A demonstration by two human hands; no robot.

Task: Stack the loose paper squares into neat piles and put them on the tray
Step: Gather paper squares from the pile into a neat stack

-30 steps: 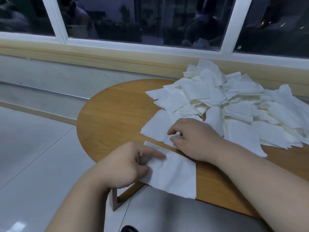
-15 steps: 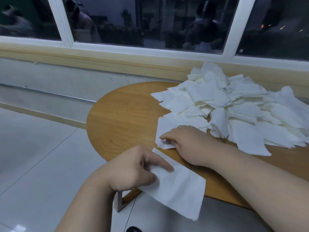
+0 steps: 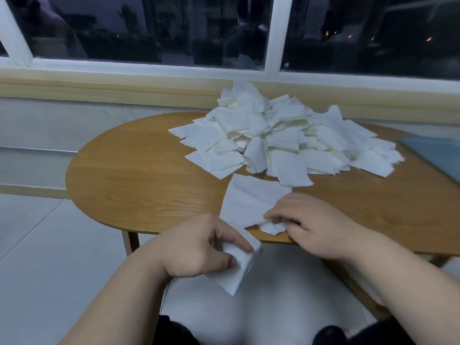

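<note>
A big heap of loose white paper squares (image 3: 278,135) lies on the far half of the oval wooden table (image 3: 139,170). My left hand (image 3: 199,247) is off the table's near edge and pinches one white square (image 3: 236,267) between thumb and forefinger. My right hand (image 3: 308,225) rests at the near edge, its fingertips pinching the lower corner of another single square (image 3: 249,200) that lies flat on the wood. A blue-grey tray (image 3: 438,155) shows at the right edge of the table, cut off by the frame.
A window sill and wall run close behind the table. Pale tiled floor lies to the left and below. The table's left half is bare wood. My lap and a table leg (image 3: 129,240) are under the near edge.
My right hand has drawn a single square from the heap toward the near edge. My left hand has pulled its square down off the table edge. The view has shifted right, showing the tray.
</note>
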